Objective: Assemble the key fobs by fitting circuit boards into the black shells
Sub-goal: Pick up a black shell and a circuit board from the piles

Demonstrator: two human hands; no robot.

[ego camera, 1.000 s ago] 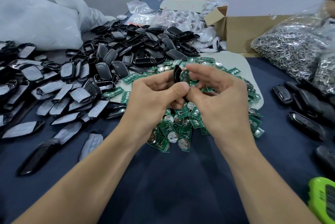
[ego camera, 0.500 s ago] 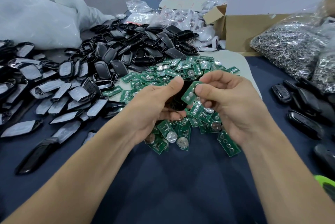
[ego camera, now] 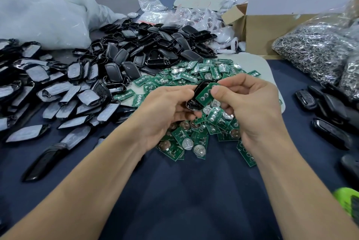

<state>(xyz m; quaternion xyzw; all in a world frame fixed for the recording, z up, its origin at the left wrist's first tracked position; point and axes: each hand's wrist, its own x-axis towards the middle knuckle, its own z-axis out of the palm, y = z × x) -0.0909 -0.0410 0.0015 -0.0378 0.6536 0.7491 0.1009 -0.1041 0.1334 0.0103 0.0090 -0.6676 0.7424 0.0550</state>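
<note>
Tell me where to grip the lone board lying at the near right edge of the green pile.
Pinch the board across its two long edges, coming straight down from above. It lies flat on the cloth, pads up, so only the edges offer a hold. It looks narrow enough to span, and its near end has bare cloth around it, apart from the pile.

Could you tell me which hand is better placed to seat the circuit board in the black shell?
Probably the right hand: its fingers pinch the circuit board right at the black shell, while the left hand grips that shell.
</note>
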